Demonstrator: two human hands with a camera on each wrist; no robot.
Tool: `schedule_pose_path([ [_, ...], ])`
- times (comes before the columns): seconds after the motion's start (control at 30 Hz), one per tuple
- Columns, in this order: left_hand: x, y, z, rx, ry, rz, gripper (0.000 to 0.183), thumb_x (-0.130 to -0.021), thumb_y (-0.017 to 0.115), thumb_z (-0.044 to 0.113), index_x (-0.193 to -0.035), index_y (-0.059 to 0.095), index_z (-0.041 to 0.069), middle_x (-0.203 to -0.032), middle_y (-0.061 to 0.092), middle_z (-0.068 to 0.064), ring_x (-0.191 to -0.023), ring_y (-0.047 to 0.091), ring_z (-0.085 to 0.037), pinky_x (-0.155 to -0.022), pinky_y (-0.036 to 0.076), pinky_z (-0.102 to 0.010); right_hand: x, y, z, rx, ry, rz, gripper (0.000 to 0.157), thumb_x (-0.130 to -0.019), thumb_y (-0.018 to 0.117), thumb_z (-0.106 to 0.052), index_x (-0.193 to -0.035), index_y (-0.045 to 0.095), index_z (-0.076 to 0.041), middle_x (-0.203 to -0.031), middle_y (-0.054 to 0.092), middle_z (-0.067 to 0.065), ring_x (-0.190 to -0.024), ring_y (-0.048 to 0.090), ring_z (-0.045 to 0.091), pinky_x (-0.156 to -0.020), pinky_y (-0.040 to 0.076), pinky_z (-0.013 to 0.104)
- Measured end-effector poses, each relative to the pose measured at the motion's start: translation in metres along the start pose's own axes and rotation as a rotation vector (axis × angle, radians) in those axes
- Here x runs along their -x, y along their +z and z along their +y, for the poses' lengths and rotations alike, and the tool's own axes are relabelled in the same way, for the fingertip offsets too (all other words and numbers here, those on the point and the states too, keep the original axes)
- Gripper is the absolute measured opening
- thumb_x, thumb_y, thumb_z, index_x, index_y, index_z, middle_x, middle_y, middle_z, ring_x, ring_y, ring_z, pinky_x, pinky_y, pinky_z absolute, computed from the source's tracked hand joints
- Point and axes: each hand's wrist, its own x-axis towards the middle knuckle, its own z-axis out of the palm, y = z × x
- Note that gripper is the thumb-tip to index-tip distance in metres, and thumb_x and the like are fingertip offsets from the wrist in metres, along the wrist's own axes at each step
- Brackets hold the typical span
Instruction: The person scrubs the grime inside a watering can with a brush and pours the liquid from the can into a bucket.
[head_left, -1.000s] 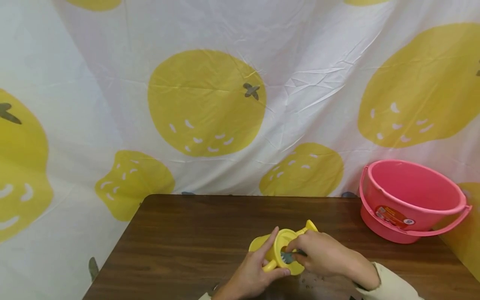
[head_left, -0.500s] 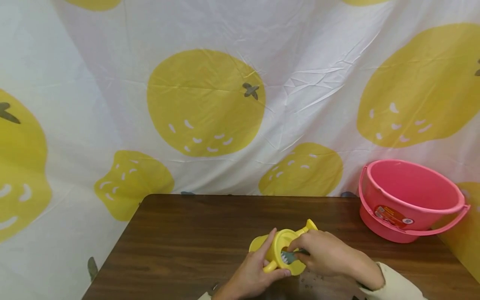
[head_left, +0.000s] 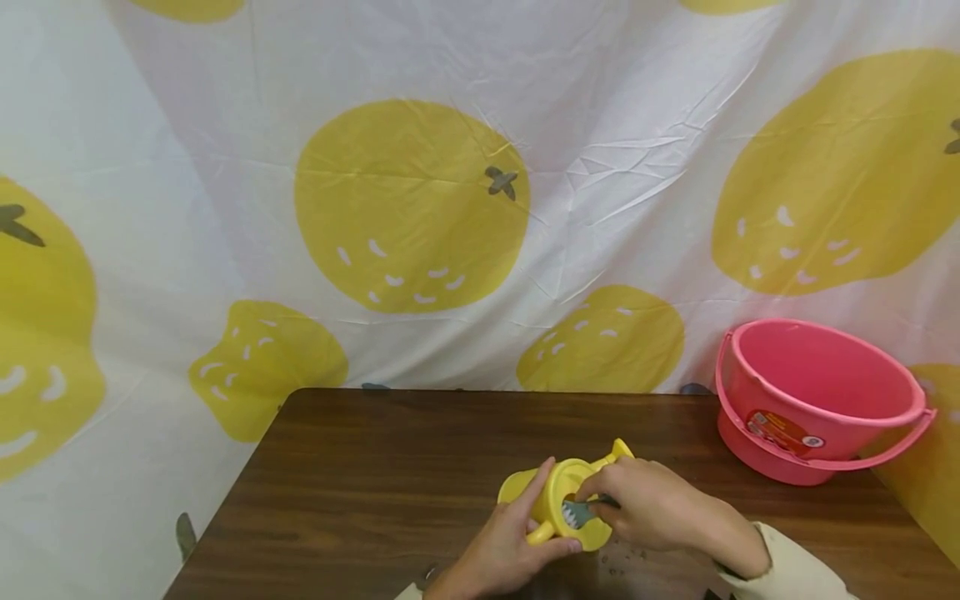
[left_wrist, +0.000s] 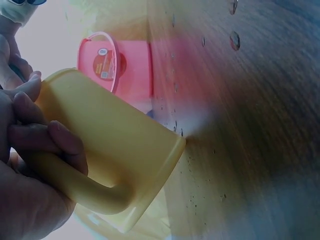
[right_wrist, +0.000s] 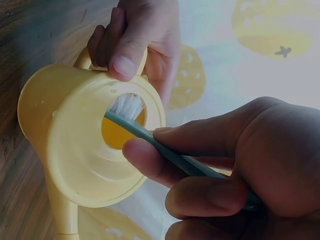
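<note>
Barely anything has shifted over the last second: your right hand (head_left: 641, 504) sits a touch further to the right, and the white bristles (right_wrist: 126, 106) of the brush (right_wrist: 155, 143) show more clearly at the can's inner opening. That suggests you're partway through brushing the inside, though so small a change can't tell you how much is done.

Your right thumb and fingers pinch the brush's green handle, its bristled end inside the yellow watering can (right_wrist: 75, 135). Your left hand (head_left: 513, 537) grips the can, fingers curled round its handle (left_wrist: 85, 190). You have the can tilted over the near part of the table, mouth turned toward your right hand, spout (head_left: 621, 450) pointing away from you. Whether its base edge touches the wood (the left wrist view puts it very close) I can't tell.

Under your work, the dark wood-grain table (head_left: 390, 475) carries scattered clear drops (left_wrist: 235, 41), probably water. To your right, well apart from the can, a pink bucket (head_left: 851, 437) stands upright near the far edge. Behind it hangs a creased white cloth (head_left: 420, 50) printed with big yellow fruit.
</note>
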Motion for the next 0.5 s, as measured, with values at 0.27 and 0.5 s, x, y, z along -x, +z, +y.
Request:
schedule_pose_path([
  [0.27,0.0007,0.0006,0.0004,0.001,0.007,-0.006,0.091,-0.087,0.077,0.031,-0.159,0.022,0.022,-0.068,0.06,0.012,-0.053,0.055,0.001,-0.054,0.045,-0.016,0.0008,-0.0021,-0.0005,0.005,-0.015,0.012,0.018,-0.086,0.072,-0.007,-0.098,0.077,-0.019,-0.08,0.061,-0.018,-0.062,0.045,-0.002,-0.057,0.042,0.024],
  [0.5,0.0005,0.0011,-0.001,0.0,0.017,0.002,0.091,-0.087,0.078,0.03,-0.159,0.023,0.022,-0.066,0.057,0.013,-0.052,0.054,0.002,-0.053,0.045,-0.016,0.0029,-0.0068,-0.0022,-0.002,-0.017,0.007,0.018,-0.087,0.072,-0.007,-0.098,0.077,-0.02,-0.085,0.065,-0.017,-0.068,0.048,-0.003,-0.059,0.045,0.025],
])
